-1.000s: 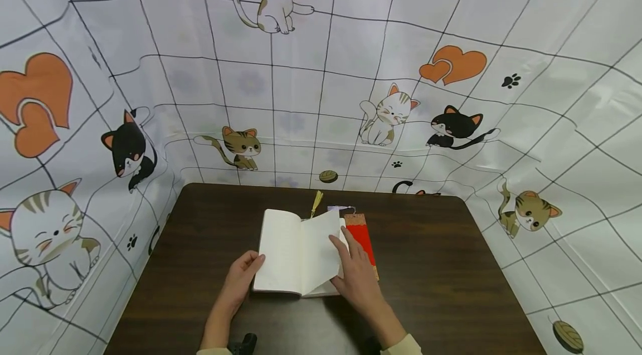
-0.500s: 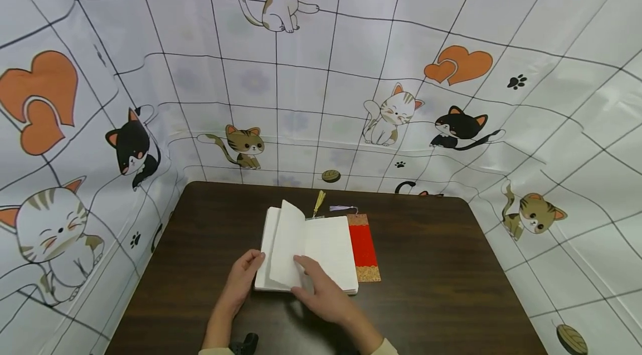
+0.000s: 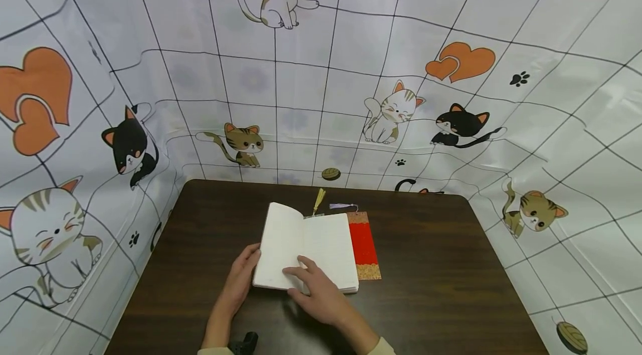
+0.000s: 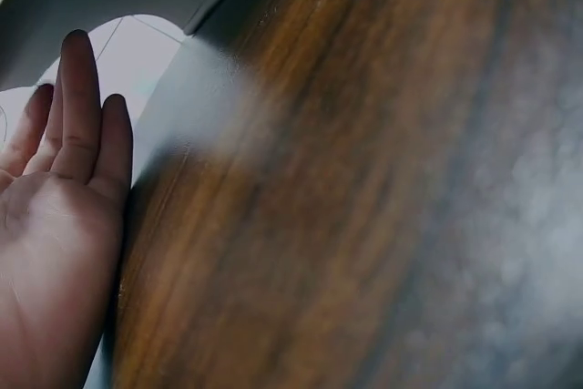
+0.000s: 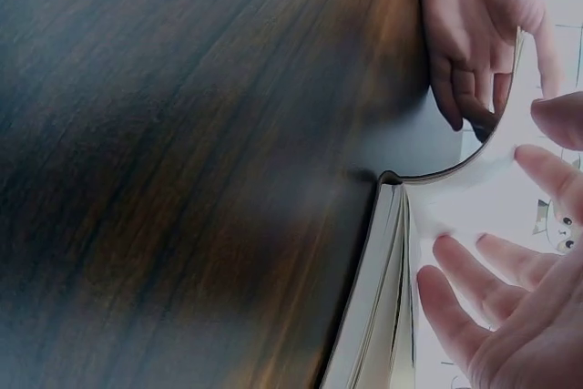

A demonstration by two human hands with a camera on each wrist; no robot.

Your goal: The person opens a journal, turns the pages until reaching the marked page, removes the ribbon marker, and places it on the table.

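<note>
Two bare hands of yours are at the open notebook [image 3: 328,246], which lies on the dark wooden table [image 3: 431,260]. Your left hand [image 3: 238,280] grips the notebook's left edge, thumb on the page side and fingers behind the cover. From above, those fingers are partly hidden; the right wrist view shows them under the raised half. Your right hand [image 3: 321,296] grasps nothing: its fingers spread loosely over the notebook's lower middle, hiding the bottom of the fold. You can't tell how firmly the fingertips press. In the right wrist view, that hand's thumb is cut off by the frame. Any marks on the pages are too pale to read.

Just beside the notebook's right edge lies a red strip [image 3: 363,243] with gold-patterned ends; you can't tell whether it runs beneath the notebook. Beyond the notebook's top edge lie a yellow tassel [image 3: 319,199], near the fold, and a lilac tassel [image 3: 341,206], farther right. Below the notebook, a dark wrist device [image 3: 244,344] and your sleeve cuffs [image 3: 382,347] are cut off. Behind the notebook hangs a white sheet [image 3: 296,87] with printed cats, the topmost cut off. Your left wrist view shows mostly blurred table.
</note>
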